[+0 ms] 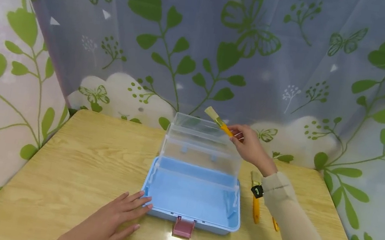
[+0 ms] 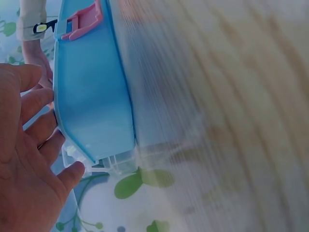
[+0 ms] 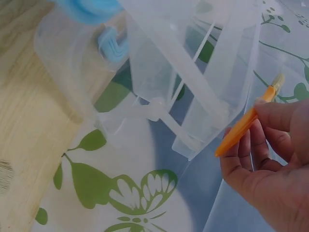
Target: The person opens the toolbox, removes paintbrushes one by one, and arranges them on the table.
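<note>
My right hand (image 1: 248, 144) grips a paintbrush (image 1: 226, 130) by its orange handle, the pale bristles pointing up and left. It is held above the raised clear trays (image 1: 203, 148) of a light blue toolbox (image 1: 189, 195). In the right wrist view the thumb pinches the brush handle (image 3: 237, 132) against the fingers, beside the clear plastic tray arms (image 3: 183, 72). My left hand (image 1: 110, 219) lies with fingers spread, its fingertips at the box's front left corner. The left wrist view shows those fingers (image 2: 38, 101) extended along the blue wall. A pink latch (image 1: 183, 228) hangs down at the box's front.
A second brush (image 1: 256, 209) with an orange handle lies on the wooden table (image 1: 79, 161) right of the box. Another orange handle tip (image 1: 275, 224) shows from under the right forearm. A leaf-patterned curtain (image 1: 197, 34) hangs behind the table.
</note>
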